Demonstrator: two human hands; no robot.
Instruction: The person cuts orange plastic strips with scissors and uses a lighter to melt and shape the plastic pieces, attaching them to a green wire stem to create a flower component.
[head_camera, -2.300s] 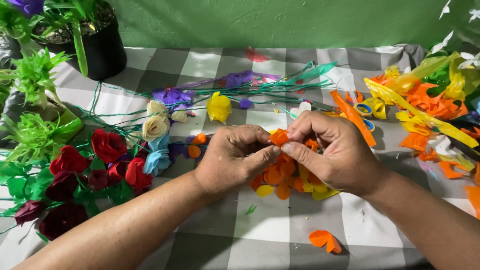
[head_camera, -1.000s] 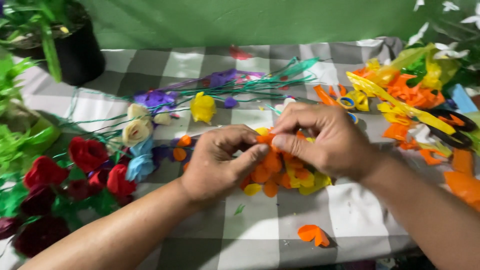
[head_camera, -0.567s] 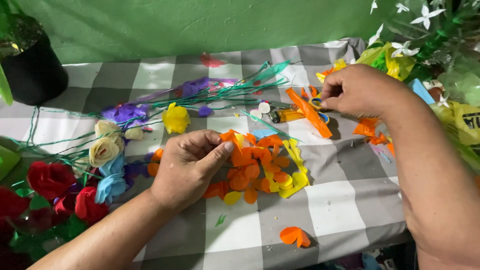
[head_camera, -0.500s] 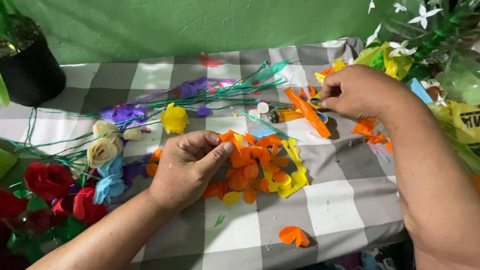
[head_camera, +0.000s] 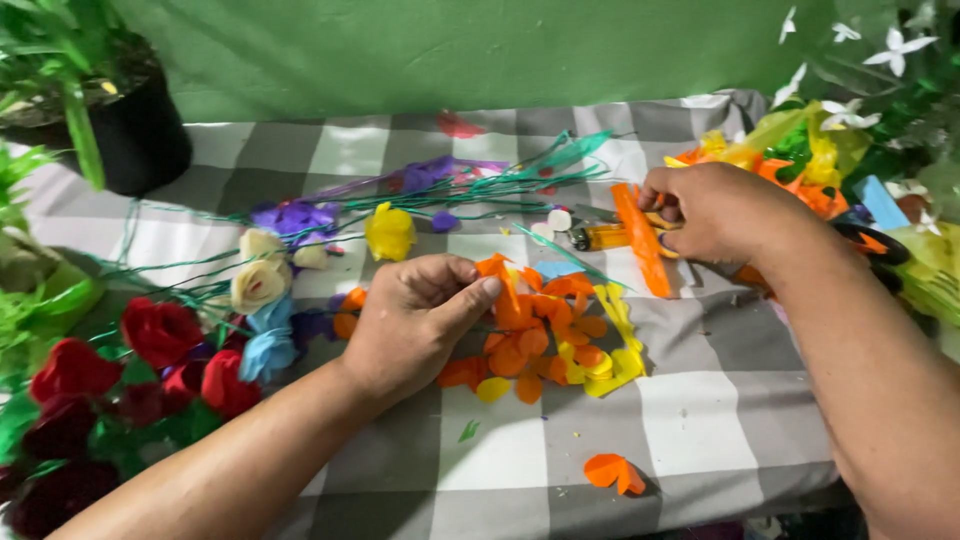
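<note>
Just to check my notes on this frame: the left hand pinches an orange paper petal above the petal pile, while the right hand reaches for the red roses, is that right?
Not quite. In the head view the right hand reaches for the lighter at the table's far right; the red roses lie on the left. The left hand does pinch an orange petal above the pile.

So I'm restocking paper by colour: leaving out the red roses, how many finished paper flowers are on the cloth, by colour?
Cream roses: 2
Blue flower: 1
Yellow flower: 1
Purple flower: 1
Total: 5
</note>
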